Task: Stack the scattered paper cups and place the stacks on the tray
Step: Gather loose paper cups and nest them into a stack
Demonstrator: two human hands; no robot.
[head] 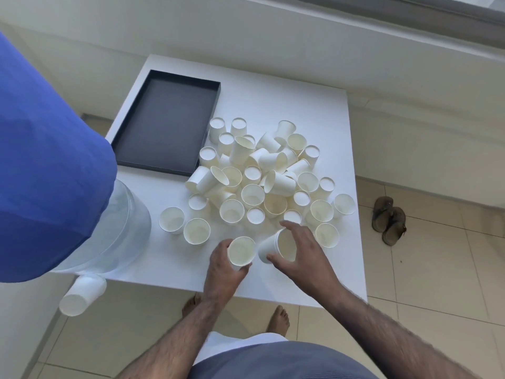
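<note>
Nesting is best done squarely: the upright cup [241,253] gripped in the left hand [222,265] is steadied while the tilted cup [277,246] grasped by the right hand [303,250] is levelled, both well short of the tray [164,121].

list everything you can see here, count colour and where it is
paper cups: several dozen, white, scattered in a heap on the middle of the table, some upright, some upside down, some on their sides
held cups: two, white, one in each hand near the front edge
tray: one, dark, open and holding nothing, back left of the table
table: one, white, centre of view
water jug: one, clear, front left corner of the table
fallen cup: one, white, on its side below the jug
blue cloth: one, large, far left, close to the camera
sandals: one pair, brown, on the tiled floor at right
left hand: gripping an upright cup
right hand: gripping a tilted cup
bare feet: two, below the table edge
</note>
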